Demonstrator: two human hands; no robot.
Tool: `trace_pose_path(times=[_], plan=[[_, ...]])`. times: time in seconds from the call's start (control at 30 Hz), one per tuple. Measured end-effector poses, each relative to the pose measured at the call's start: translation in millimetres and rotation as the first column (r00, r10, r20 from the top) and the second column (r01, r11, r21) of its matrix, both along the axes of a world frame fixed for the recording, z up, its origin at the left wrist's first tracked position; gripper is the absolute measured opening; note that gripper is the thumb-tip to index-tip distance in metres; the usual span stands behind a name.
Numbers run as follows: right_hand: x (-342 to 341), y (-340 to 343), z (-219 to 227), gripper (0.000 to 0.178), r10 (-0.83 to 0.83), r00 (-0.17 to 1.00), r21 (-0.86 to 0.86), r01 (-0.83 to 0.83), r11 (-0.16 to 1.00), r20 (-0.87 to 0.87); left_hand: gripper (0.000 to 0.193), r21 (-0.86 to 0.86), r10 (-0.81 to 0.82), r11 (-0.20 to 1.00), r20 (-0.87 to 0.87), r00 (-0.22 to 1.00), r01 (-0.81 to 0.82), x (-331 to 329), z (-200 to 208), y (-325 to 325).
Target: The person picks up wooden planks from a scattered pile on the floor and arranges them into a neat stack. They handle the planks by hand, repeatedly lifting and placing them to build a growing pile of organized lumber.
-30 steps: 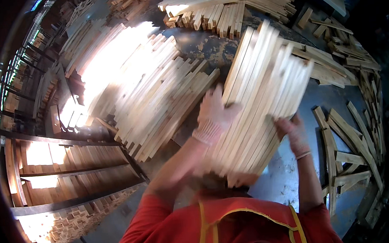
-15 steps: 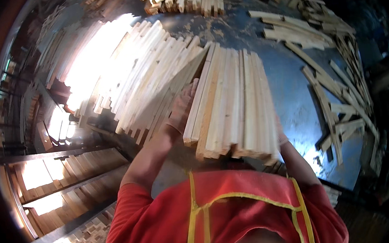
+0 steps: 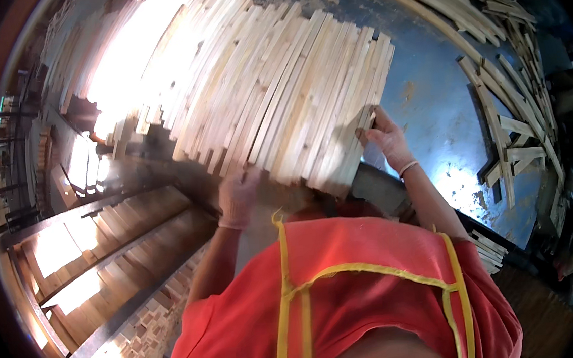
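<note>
Pale wooden strips [image 3: 273, 92] lie side by side in a broad slanting row on the blue-grey table. Against the right edge of this row is my right hand [image 3: 389, 140], in a light glove with bare fingertips, its thumb and fingers closed at the outermost strip. My left hand [image 3: 238, 199], also gloved, is at the near ends of the strips, close to the middle of the row. Blur hides how its fingers are bent. The strips' near ends are uneven.
Loose, crossed wooden offcuts [image 3: 498, 129] lie along the right of the blue-grey metal table [image 3: 428, 100]. At lower left stands a rack [image 3: 104, 260] with wooden pieces, and a stack of strip ends [image 3: 144, 331] beside it. Strong sunlight glares at upper left.
The bundle held between both hands has come down against the row of strips. My left hand has moved from its left side to the near ends; my right hand stays on the right side.
</note>
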State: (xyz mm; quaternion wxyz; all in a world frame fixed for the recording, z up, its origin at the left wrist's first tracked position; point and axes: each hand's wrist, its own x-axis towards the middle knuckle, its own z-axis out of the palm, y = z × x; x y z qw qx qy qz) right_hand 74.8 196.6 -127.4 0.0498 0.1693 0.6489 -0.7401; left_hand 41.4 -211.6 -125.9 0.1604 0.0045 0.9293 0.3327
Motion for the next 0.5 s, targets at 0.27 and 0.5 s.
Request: trace_pose_path(times=[0.27,0.5], plan=[[-11,108,-41,0.080,-0.063,0.991,0.152,0.045,0.987,0.120,0.045,0.585,0.091,0.150,0.795,0.600,-0.797,37,-59,41],[-36,203,-60,0.077,-0.146,0.984,0.170,0.126,0.977,0.105,0.068,0.635,-0.015,0.501,0.686,0.727,-0.589,-5,108,24]])
